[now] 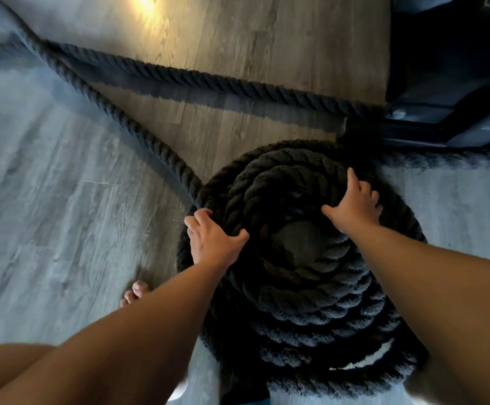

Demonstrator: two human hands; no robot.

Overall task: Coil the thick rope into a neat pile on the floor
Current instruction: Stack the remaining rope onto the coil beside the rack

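A thick black twisted rope lies wound in a round stacked coil (302, 290) on the wooden floor right below me. Two loose strands run from it: one (115, 118) slants up to the far left, the other (208, 80) stretches left from the dark machine. My left hand (213, 239) grips the top turn at the coil's left side, fingers curled over the rope and thumb inside the ring. On the coil's upper right, my right hand (355, 206) rests on the top turns with fingers spread and bent over the rope.
A black machine base (448, 83) stands at the upper right, touching the coil's far edge. A dark fuzzy mat (442, 162) lies right of the coil. My bare toes (135, 292) show left of the coil. Grey-brown plank floor (48, 229) spreads to the left.
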